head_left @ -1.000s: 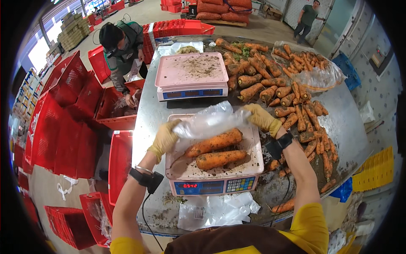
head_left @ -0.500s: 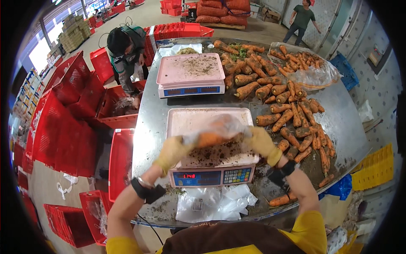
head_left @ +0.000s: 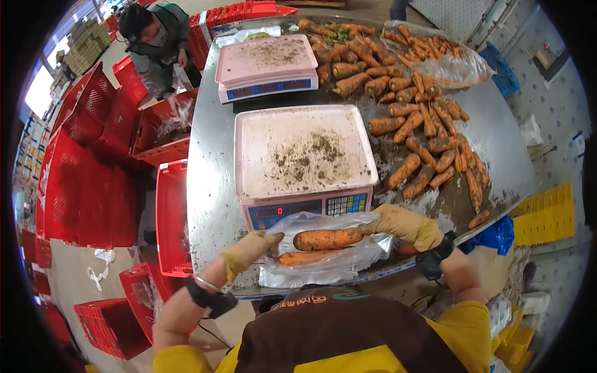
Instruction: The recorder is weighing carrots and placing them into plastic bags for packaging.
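Note:
A clear plastic bag (head_left: 348, 252) with two soil-speckled carrots (head_left: 326, 239) is held at either end, over a stack of flat bags (head_left: 301, 280) at the table's near edge. My left hand (head_left: 252, 248), in a yellowish glove, grips the bag's left end. My right hand (head_left: 395, 225), gloved the same, pinches its right end. Just beyond them, the pink weighing scale (head_left: 261, 155) carries only loose soil on its pan, with a lit display on its front.
A second scale (head_left: 267, 84) stands behind. A carrot pile (head_left: 435, 146) and a bag of carrots (head_left: 454, 68) cover the table's (head_left: 208, 186) right side. Red crates (head_left: 109, 174) line the left, where a co-worker (head_left: 158, 46) bends over one. Yellow crates (head_left: 547, 211) stand right.
The two carrots have left the scale pan inside the bag, moving toward me. Both my hands have come down to the near edge. The standing person at the back is now mostly out of view.

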Motion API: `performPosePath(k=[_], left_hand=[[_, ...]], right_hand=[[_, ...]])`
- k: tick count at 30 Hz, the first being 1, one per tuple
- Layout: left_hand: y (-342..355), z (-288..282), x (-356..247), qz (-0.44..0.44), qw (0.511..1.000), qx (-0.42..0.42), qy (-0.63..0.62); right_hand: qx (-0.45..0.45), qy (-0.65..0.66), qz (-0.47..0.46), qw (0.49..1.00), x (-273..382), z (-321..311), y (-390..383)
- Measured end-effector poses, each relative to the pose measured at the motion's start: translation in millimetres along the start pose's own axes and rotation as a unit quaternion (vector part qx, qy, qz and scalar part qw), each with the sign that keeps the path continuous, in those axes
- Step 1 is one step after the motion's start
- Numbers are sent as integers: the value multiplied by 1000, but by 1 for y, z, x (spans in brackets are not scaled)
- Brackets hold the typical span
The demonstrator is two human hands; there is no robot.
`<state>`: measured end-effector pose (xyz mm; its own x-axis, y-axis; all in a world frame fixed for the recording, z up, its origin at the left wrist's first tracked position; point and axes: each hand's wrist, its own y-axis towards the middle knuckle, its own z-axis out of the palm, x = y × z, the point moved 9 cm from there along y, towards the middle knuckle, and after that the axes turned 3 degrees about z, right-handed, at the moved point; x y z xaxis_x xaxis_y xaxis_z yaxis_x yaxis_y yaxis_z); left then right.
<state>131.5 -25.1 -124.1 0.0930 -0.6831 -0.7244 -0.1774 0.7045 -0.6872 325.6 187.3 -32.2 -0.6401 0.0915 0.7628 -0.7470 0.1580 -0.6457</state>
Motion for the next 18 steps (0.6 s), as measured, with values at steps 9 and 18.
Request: performPosePath(k=[9, 18], left_hand=[[-20, -13, -4, 168, 836, -208, 479], [-105, -33, -69, 162, 977, -135, -2]], right_hand=[[-338, -490, -172, 785, -6, -24, -43], [-292, -17, -217, 932, 23, -31, -94]])
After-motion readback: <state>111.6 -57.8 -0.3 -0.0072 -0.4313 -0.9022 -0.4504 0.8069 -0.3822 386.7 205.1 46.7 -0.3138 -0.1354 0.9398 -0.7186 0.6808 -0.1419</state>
